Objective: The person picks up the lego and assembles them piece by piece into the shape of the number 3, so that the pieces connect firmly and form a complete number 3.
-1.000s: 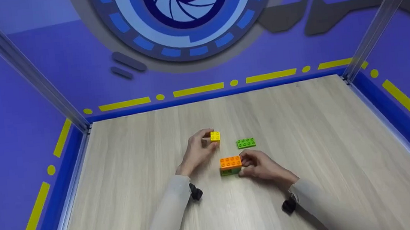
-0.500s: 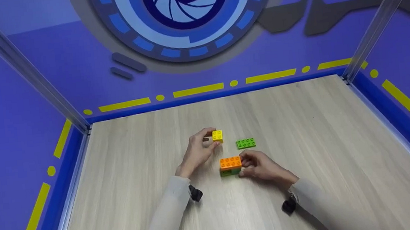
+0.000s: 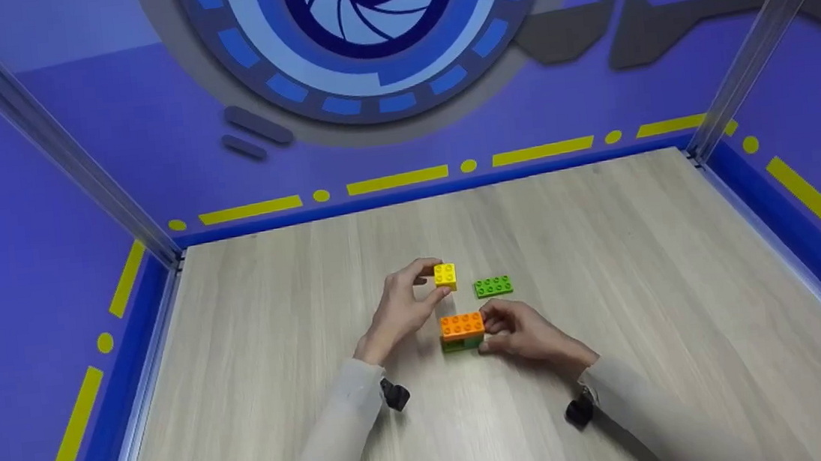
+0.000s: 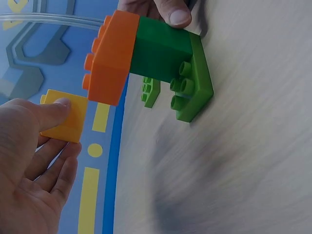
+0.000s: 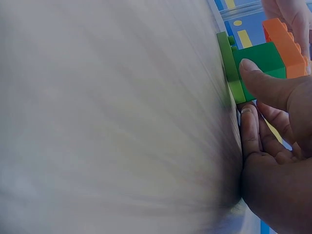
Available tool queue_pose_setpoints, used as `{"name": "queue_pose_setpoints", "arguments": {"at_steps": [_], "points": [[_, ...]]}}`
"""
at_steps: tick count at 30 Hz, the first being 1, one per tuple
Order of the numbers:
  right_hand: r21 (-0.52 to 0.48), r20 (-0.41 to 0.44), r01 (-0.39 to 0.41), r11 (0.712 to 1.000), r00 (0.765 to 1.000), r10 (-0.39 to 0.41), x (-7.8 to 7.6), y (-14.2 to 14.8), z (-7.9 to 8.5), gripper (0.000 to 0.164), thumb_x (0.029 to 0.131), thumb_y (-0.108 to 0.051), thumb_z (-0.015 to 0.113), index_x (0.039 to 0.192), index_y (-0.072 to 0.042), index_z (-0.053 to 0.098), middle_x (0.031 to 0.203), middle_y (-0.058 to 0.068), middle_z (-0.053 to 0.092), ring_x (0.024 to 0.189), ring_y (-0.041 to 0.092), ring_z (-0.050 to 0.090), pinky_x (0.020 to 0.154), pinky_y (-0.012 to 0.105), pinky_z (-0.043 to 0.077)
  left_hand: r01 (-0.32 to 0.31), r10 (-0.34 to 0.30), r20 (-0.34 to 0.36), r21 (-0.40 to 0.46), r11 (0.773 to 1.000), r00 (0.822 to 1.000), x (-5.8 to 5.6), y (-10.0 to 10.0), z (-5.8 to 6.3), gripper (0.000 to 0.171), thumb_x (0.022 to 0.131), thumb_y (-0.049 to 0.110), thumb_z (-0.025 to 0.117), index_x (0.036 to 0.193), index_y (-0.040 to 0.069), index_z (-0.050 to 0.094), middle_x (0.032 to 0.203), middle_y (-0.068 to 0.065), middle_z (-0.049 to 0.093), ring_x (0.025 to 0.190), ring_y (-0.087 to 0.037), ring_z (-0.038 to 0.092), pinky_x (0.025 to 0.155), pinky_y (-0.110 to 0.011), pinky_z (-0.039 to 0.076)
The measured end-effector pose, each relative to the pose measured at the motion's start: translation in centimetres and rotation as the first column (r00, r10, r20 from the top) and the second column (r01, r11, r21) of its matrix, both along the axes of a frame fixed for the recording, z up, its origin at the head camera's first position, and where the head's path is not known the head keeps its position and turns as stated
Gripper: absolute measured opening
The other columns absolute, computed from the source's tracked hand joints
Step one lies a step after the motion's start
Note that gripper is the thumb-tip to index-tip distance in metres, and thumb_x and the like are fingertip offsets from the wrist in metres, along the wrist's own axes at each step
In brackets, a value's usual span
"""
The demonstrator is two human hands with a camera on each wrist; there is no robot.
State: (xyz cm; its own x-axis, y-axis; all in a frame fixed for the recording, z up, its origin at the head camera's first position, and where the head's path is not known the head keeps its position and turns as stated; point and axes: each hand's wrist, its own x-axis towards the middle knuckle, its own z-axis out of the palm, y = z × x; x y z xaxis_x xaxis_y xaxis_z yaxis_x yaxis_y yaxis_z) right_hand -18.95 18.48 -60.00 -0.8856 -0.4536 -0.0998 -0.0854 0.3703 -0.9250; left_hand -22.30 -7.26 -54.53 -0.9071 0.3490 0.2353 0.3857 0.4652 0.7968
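Observation:
My left hand (image 3: 403,308) pinches a yellow square toy brick (image 3: 445,275) between thumb and fingers, held off the table behind a small stack. An orange brick (image 3: 462,325) tops that stack, over a dark green block (image 4: 161,48), with a light green plate (image 4: 199,92) as its base. In the left wrist view the orange brick overhangs the plate's bare studs. The right hand (image 3: 533,335) grips the stack at its right end, thumb on the dark green block in the right wrist view. The yellow brick and the stack are apart.
A loose light green plate (image 3: 493,286) with studs up lies on the wooden table (image 3: 297,309), behind the right hand. Blue printed walls (image 3: 388,150) stand at the back and both sides, with metal posts at the corners.
My left hand has moved a little to the right with the yellow brick, now behind the orange brick. The right hand and the stack have stayed in place.

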Motion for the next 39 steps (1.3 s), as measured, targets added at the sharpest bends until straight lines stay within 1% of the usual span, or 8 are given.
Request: {"name": "queue_pose_setpoints", "arguments": {"at_steps": [7, 13, 23, 28, 31, 33, 36, 39], "points": [[-0.001, 0.008, 0.006, 1.000, 1.000, -0.006, 0.0, -0.1, 0.0, 0.037, 0.088, -0.009, 0.087, 0.118, -0.007, 0.067, 0.109, 0.006, 0.068, 0.097, 0.020, 0.062, 0.087, 0.026, 0.053, 0.023, -0.023, -0.024, 0.002, 1.000, 0.999, 0.7, 0.2, 0.6, 0.041, 0.101, 0.019, 0.076, 0.141, 0.012, 0.065, 0.135, -0.003, 0.073, 0.124, -0.018, 0.068, 0.109, -0.038, 0.056], [-0.005, 0.013, 0.015, 1.000, 1.000, -0.015, 0.0, -0.1, 0.1, 0.039, 0.086, -0.008, 0.088, 0.119, -0.006, 0.068, 0.109, 0.009, 0.068, 0.098, 0.022, 0.062, 0.087, 0.027, 0.054, 0.046, -0.045, -0.047, 0.022, 0.999, 0.998, 1.1, 0.3, 0.8, 0.042, 0.101, 0.017, 0.077, 0.140, 0.008, 0.066, 0.134, -0.004, 0.073, 0.123, -0.019, 0.068, 0.109, -0.042, 0.057], [-0.084, 0.043, -0.004, 0.996, 0.999, 0.008, -0.1, 0.1, 0.2, 0.050, 0.084, -0.006, 0.091, 0.129, -0.002, 0.068, 0.121, 0.014, 0.071, 0.106, 0.027, 0.068, 0.089, 0.023, 0.057, 0.063, -0.062, -0.077, 0.015, 0.998, 0.995, 1.9, 0.5, 0.9, 0.041, 0.101, 0.020, 0.077, 0.139, 0.009, 0.067, 0.133, -0.002, 0.073, 0.122, -0.017, 0.068, 0.106, -0.035, 0.057], [-0.109, 0.031, -0.042, 0.993, 0.998, 0.046, 0.1, 0.0, 0.6, 0.054, 0.090, -0.010, 0.087, 0.139, -0.003, 0.066, 0.133, 0.016, 0.070, 0.117, 0.031, 0.070, 0.099, 0.032, 0.059, 0.062, -0.061, -0.080, 0.010, 0.998, 0.995, 2.1, 0.6, 1.0, 0.041, 0.101, 0.021, 0.078, 0.139, 0.010, 0.067, 0.135, -0.002, 0.073, 0.121, -0.018, 0.069, 0.107, -0.034, 0.057], [-0.127, 0.022, -0.061, 0.990, 0.998, 0.065, 0.3, -0.2, 1.0, 0.056, 0.093, -0.012, 0.084, 0.144, -0.004, 0.064, 0.143, 0.017, 0.067, 0.128, 0.034, 0.067, 0.109, 0.042, 0.056, 0.061, -0.060, -0.078, 0.009, 0.998, 0.995, 2.2, 0.6, 1.1, 0.041, 0.101, 0.021, 0.078, 0.139, 0.011, 0.067, 0.136, -0.002, 0.073, 0.121, -0.019, 0.069, 0.106, -0.038, 0.058], [-0.124, 0.012, -0.066, 0.990, 0.998, 0.068, 0.3, -0.3, 1.1, 0.056, 0.095, -0.014, 0.083, 0.146, -0.005, 0.063, 0.146, 0.017, 0.066, 0.131, 0.035, 0.066, 0.111, 0.046, 0.055, 0.059, -0.058, -0.072, 0.013, 0.998, 0.996, 2.2, 0.6, 1.1, 0.041, 0.100, 0.021, 0.078, 0.139, 0.012, 0.068, 0.137, -0.002, 0.072, 0.120, -0.019, 0.069, 0.106, -0.042, 0.058], [-0.131, 0.018, -0.067, 0.989, 0.997, 0.070, 0.4, -0.4, 1.2, 0.055, 0.097, -0.015, 0.081, 0.148, -0.007, 0.063, 0.147, 0.018, 0.065, 0.132, 0.036, 0.065, 0.111, 0.045, 0.055, 0.059, -0.058, -0.068, 0.022, 0.998, 0.996, 2.3, 0.6, 1.1, 0.041, 0.100, 0.020, 0.078, 0.139, 0.009, 0.067, 0.137, -0.003, 0.072, 0.120, -0.021, 0.068, 0.105, -0.046, 0.058], [-0.137, 0.040, -0.048, 0.989, 0.998, 0.054, 0.4, -0.5, 1.3, 0.053, 0.098, -0.017, 0.080, 0.147, -0.009, 0.064, 0.146, 0.017, 0.066, 0.133, 0.035, 0.065, 0.110, 0.041, 0.055, 0.060, -0.059, -0.070, 0.024, 0.998, 0.996, 2.4, 0.5, 1.2, 0.042, 0.100, 0.020, 0.078, 0.139, 0.008, 0.067, 0.137, -0.003, 0.072, 0.119, -0.020, 0.068, 0.106, -0.044, 0.058]]}}
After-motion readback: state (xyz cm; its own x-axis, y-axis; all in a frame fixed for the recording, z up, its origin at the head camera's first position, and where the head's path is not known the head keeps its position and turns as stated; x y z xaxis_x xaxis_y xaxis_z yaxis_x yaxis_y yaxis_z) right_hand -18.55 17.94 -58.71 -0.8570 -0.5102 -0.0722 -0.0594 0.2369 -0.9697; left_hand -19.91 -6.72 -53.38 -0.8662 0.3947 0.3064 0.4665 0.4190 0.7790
